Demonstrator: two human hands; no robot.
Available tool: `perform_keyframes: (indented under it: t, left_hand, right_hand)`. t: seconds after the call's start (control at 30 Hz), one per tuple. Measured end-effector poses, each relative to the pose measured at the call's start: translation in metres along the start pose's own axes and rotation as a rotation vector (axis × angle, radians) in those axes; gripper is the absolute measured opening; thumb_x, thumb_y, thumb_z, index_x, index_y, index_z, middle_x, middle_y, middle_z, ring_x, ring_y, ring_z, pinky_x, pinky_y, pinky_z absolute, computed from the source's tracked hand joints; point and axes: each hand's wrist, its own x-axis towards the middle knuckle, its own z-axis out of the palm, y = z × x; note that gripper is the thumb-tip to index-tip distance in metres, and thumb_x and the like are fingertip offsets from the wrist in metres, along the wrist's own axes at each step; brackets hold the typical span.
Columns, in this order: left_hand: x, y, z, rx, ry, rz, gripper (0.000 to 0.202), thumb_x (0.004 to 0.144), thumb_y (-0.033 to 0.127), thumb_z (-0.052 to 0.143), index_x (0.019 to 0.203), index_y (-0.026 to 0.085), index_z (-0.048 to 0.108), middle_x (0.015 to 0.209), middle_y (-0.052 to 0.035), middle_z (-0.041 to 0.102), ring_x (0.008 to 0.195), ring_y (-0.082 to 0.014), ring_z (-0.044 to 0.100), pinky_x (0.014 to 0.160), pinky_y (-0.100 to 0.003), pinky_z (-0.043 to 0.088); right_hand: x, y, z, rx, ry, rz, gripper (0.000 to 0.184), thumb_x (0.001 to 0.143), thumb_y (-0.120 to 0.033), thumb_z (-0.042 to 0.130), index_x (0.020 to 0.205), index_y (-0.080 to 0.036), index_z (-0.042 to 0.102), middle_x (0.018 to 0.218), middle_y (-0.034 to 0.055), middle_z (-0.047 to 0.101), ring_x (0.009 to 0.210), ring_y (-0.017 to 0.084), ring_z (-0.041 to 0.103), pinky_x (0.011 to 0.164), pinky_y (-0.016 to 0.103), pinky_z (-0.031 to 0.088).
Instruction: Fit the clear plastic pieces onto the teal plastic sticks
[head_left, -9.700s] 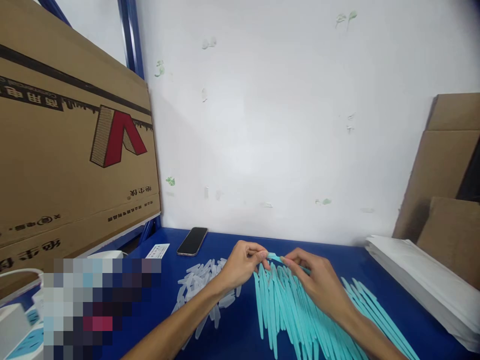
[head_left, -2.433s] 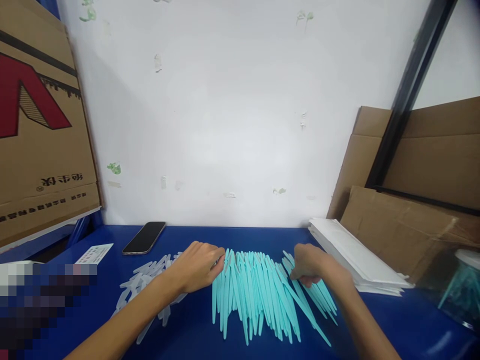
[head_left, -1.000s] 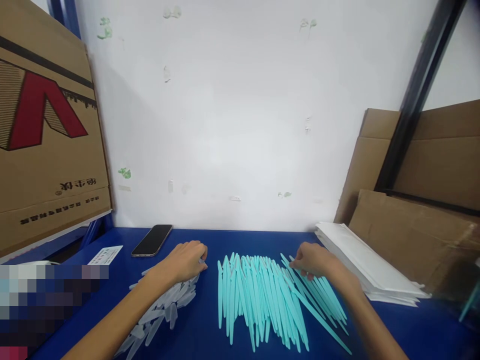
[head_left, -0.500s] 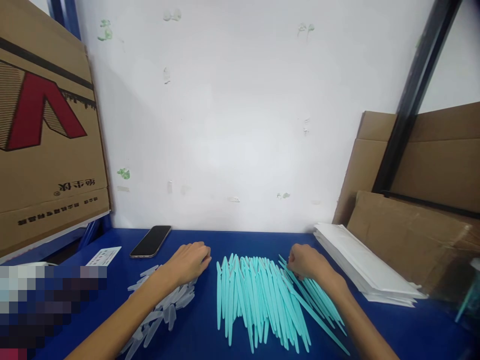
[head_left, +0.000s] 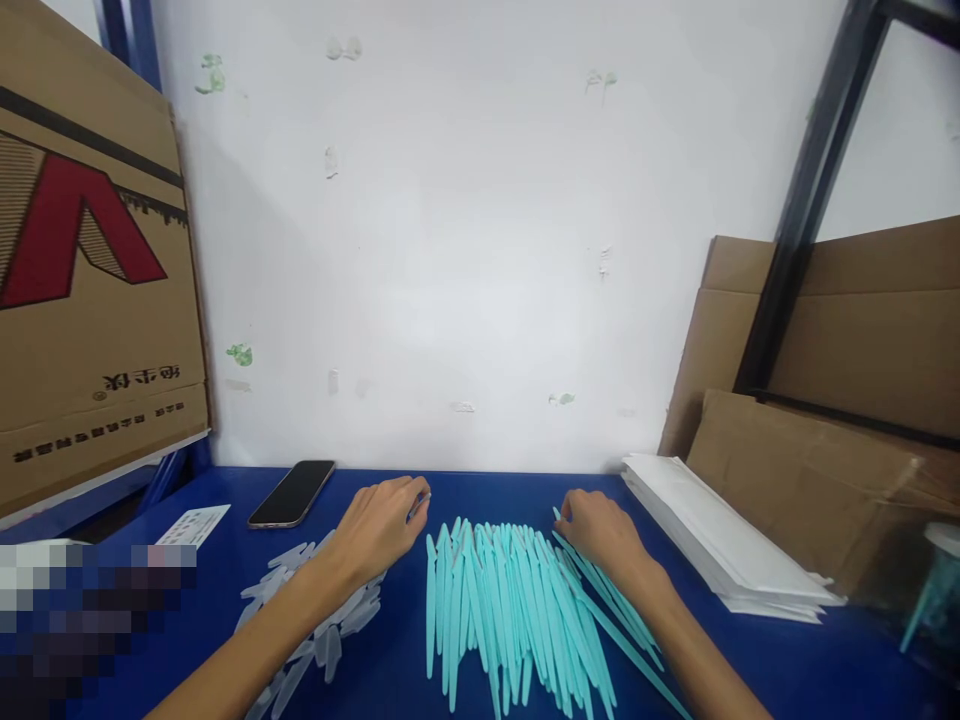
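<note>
A dense row of slim, tapered teal plastic sticks (head_left: 510, 610) lies on the blue table in front of me, looking like eyebrow razors. More teal sticks fan out at its right, partly under my right hand (head_left: 602, 528). That hand's fingers are curled at the upper ends of these sticks; what they grip is hidden. My left hand (head_left: 386, 525) hovers left of the row's top, thumb and fingertips pinched together. A small pale bit shows at the fingertips, too small to name. Beneath my left forearm lies a loose heap of translucent plastic caps (head_left: 330, 645).
A phone (head_left: 292, 494) and a printed card (head_left: 195, 526) lie at the left. On the right is a stack of white sheets or envelopes (head_left: 724, 535), beside cardboard (head_left: 795, 480). A large printed carton (head_left: 97, 350) stands at left. A white wall (head_left: 450, 250) closes off the back.
My right hand has shifted slightly left, its fingers now lower at the stick ends. My left hand stays near the row, moved slightly right. The whole view has tilted a little.
</note>
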Motion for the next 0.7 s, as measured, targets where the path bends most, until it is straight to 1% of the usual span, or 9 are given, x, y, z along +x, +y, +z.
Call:
perform_keyframes:
  t: [0.07, 0.13, 0.2, 0.27, 0.4, 0.5, 0.57, 0.63, 0.7]
  left_hand:
    - [-0.001, 0.002, 0.0, 0.011, 0.006, 0.011, 0.026, 0.095, 0.026, 0.037, 0.099, 0.021, 0.063, 0.092, -0.0057, 0.071, 0.067, -0.0188, 0.063, 0.059, -0.028, 0.037]
    - [-0.001, 0.005, -0.001, -0.036, 0.005, -0.002, 0.025, 0.094, 0.028, 0.039, 0.101, 0.022, 0.062, 0.093, -0.0048, 0.071, 0.063, -0.0174, 0.061, 0.058, -0.028, 0.038]
    - [-0.001, 0.009, 0.0, -0.159, -0.006, -0.033, 0.022, 0.093, 0.031, 0.042, 0.098, 0.022, 0.062, 0.092, -0.0034, 0.071, 0.059, -0.016, 0.06, 0.057, -0.028, 0.039]
    - [-0.002, 0.015, 0.001, -0.325, -0.017, -0.065, 0.021, 0.092, 0.035, 0.045, 0.094, 0.022, 0.061, 0.09, -0.0023, 0.071, 0.058, -0.0152, 0.06, 0.057, -0.027, 0.041]
    - [-0.003, 0.027, 0.007, -0.603, -0.023, -0.107, 0.024, 0.089, 0.042, 0.05, 0.088, 0.02, 0.06, 0.081, -0.0029, 0.069, 0.063, -0.0165, 0.061, 0.057, -0.027, 0.046]
    - [-0.002, 0.03, 0.011, -0.783, -0.041, -0.149, 0.028, 0.087, 0.046, 0.052, 0.086, 0.018, 0.058, 0.074, -0.0025, 0.066, 0.06, -0.0152, 0.061, 0.055, -0.025, 0.047]
    - [-0.001, 0.029, 0.014, -0.918, -0.092, -0.173, 0.032, 0.087, 0.05, 0.054, 0.087, 0.018, 0.057, 0.077, -0.0034, 0.067, 0.058, -0.0147, 0.062, 0.047, -0.023, 0.043]
    - [0.0, 0.027, 0.016, -1.046, -0.132, -0.198, 0.038, 0.085, 0.054, 0.057, 0.09, 0.017, 0.057, 0.081, -0.0052, 0.068, 0.059, -0.0156, 0.064, 0.04, -0.02, 0.037]
    - [0.001, 0.025, 0.017, -1.139, -0.13, -0.236, 0.042, 0.082, 0.057, 0.06, 0.091, 0.017, 0.057, 0.083, -0.0064, 0.068, 0.06, -0.0167, 0.066, 0.037, -0.018, 0.034]
  right_hand:
    - [0.002, 0.005, -0.001, -0.015, -0.002, 0.036, 0.024, 0.087, -0.033, 0.062, 0.103, -0.016, 0.069, 0.103, 0.0156, 0.071, 0.097, 0.029, 0.068, 0.071, 0.03, 0.045]
    - [0.003, 0.009, -0.001, -0.028, -0.018, 0.053, 0.025, 0.084, -0.035, 0.066, 0.099, -0.016, 0.071, 0.102, 0.0159, 0.071, 0.096, 0.029, 0.068, 0.07, 0.031, 0.046]
    - [0.004, 0.011, -0.001, -0.04, -0.041, 0.048, 0.022, 0.081, -0.033, 0.069, 0.095, -0.015, 0.072, 0.099, 0.016, 0.072, 0.094, 0.03, 0.069, 0.069, 0.031, 0.047]
    - [0.003, 0.01, 0.0, -0.049, -0.054, 0.028, 0.018, 0.081, -0.028, 0.068, 0.092, -0.015, 0.072, 0.097, 0.016, 0.072, 0.093, 0.03, 0.07, 0.069, 0.031, 0.047]
    - [0.002, 0.006, 0.003, -0.055, -0.048, -0.018, 0.013, 0.082, -0.018, 0.061, 0.089, -0.013, 0.072, 0.091, 0.0165, 0.073, 0.092, 0.03, 0.07, 0.068, 0.03, 0.045]
    - [0.001, 0.007, 0.001, -0.049, -0.018, -0.039, 0.015, 0.083, -0.012, 0.056, 0.087, -0.012, 0.071, 0.088, 0.0168, 0.072, 0.088, 0.03, 0.07, 0.065, 0.03, 0.043]
    - [0.001, 0.008, -0.003, -0.035, 0.02, -0.049, 0.015, 0.086, -0.015, 0.055, 0.088, -0.013, 0.07, 0.089, 0.0164, 0.072, 0.086, 0.03, 0.07, 0.064, 0.03, 0.042]
    - [0.001, 0.009, -0.01, -0.01, 0.069, -0.066, 0.02, 0.093, -0.022, 0.05, 0.093, -0.015, 0.068, 0.091, 0.0151, 0.071, 0.085, 0.027, 0.069, 0.064, 0.029, 0.041]
    - [0.001, 0.008, -0.016, 0.02, 0.114, -0.1, 0.027, 0.099, -0.029, 0.041, 0.102, -0.017, 0.065, 0.092, 0.0134, 0.071, 0.084, 0.024, 0.068, 0.065, 0.028, 0.04]
